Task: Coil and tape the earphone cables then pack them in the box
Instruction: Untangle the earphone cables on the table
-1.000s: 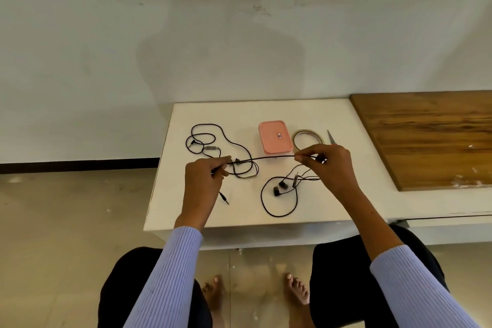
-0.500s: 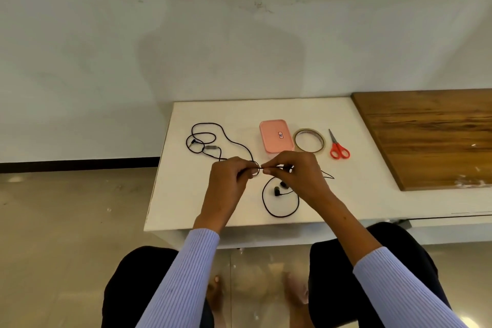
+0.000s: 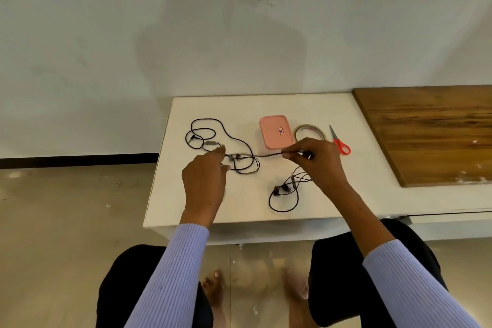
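Thin black earphone cable [image 3: 266, 155]: running taut left-right above white worktop [image 3: 372, 194]. Right hand [image 3: 316, 160] fingers pinching right end; left hand [image 3: 205, 181] fingers pinching left end, both equally near. Remainder lying loose below.

Black earphone cable [image 3: 266, 155] stretched taut, uncoiled; pink box [image 3: 275, 131] shut, behind it

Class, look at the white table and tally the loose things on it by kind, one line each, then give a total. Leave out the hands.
Earphone sets: 2, the far set lying loose and the near set being handled
Pink box: 1
Roll of tape: 1
Red-handled scissors: 1
Total: 5
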